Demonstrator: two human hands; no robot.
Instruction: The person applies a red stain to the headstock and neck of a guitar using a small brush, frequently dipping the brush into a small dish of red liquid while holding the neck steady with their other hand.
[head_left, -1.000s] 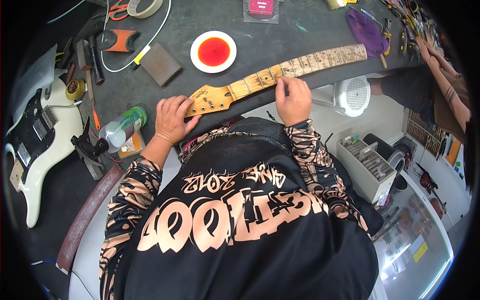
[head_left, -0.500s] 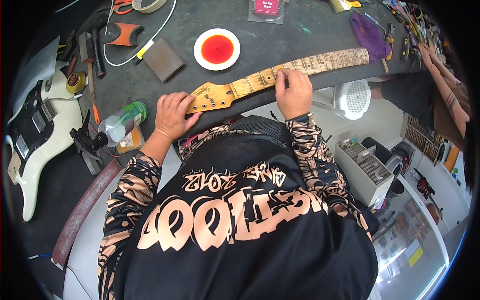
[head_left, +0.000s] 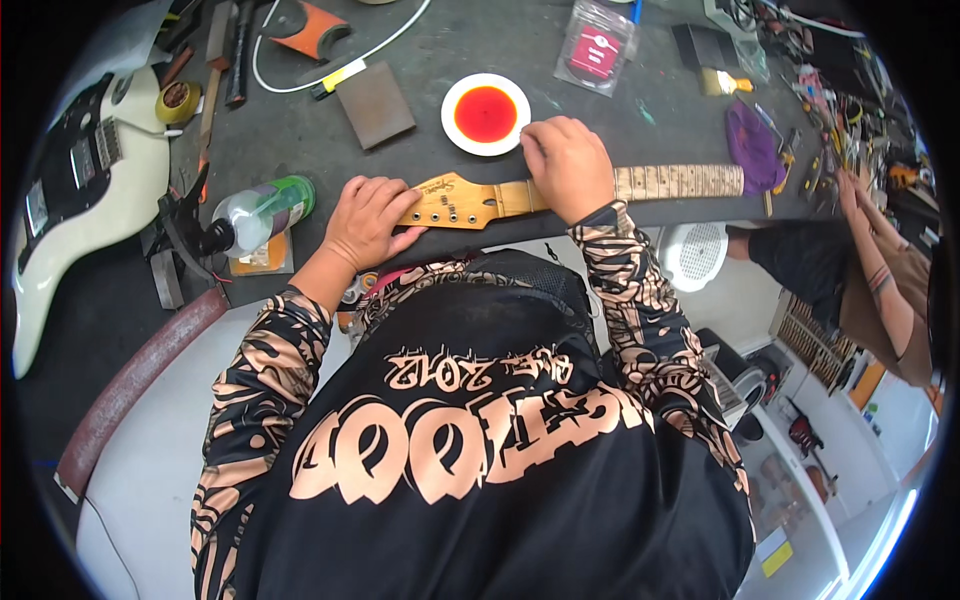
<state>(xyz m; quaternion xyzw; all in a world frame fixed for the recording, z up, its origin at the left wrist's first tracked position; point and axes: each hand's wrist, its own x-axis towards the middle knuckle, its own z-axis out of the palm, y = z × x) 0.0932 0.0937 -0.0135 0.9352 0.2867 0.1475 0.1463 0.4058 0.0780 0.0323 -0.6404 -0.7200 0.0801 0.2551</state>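
A maple guitar neck (head_left: 680,181) lies crosswise along the bench's near edge, its headstock (head_left: 455,203) to the left. My left hand (head_left: 372,222) is closed on the end of the headstock, thumb below and fingers on top. Above the neck, my right hand (head_left: 568,168) is pinched, fingertips at the lower right rim of a white dish (head_left: 451,135) of red liquid (head_left: 486,114). What those fingers hold, if anything, is hidden, and this hand covers part of the fretboard.
Left of the neck are a spray bottle (head_left: 262,215), a flat block (head_left: 374,106) and a white guitar body (head_left: 75,235). A red packet (head_left: 597,48), a brush (head_left: 722,82) and a purple cloth (head_left: 752,148) lie farther right. Another person's arm (head_left: 880,260) shows at the right.
My right hand has lifted off the fretboard and moved up and left to the dish's rim. My left hand keeps its hold on the headstock. The whole view has shifted.
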